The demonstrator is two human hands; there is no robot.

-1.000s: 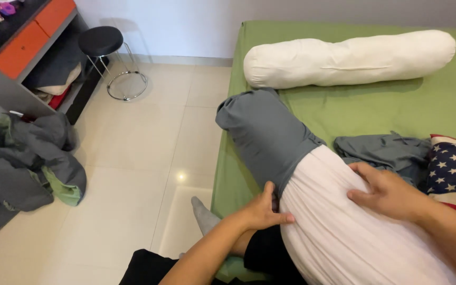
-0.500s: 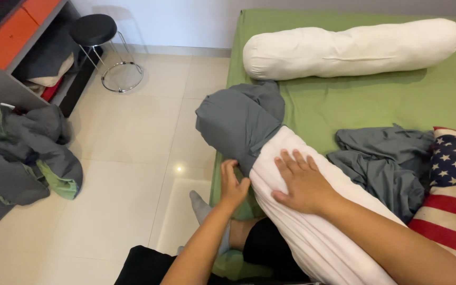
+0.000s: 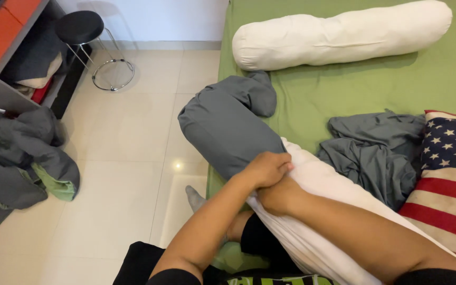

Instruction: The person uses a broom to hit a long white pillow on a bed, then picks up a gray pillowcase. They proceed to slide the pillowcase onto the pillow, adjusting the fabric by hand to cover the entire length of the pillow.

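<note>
A white bolster pillow (image 3: 317, 184) lies across my lap and the edge of the green bed (image 3: 354, 95). A grey cover (image 3: 228, 126) sheathes its far end, with loose cloth flopped over at the top. My left hand (image 3: 266, 168) is closed on the grey cover's open edge where it meets the white pillow. Just below it, my right hand (image 3: 276, 196) grips the same edge, partly hidden under the left hand.
A second bare white bolster (image 3: 339, 34) lies across the bed's far side. Crumpled grey cloth (image 3: 370, 148) and a stars-and-stripes pillow (image 3: 449, 179) sit to the right. On the tiled floor: a black stool (image 3: 83, 29), a shelf unit (image 3: 11, 58), a pile of clothes (image 3: 17, 163).
Both hands came together at the cover's edge; the right hand left the pillow's top. The grey cover now reaches further down the pillow, whose covered end has swung out leftward.
</note>
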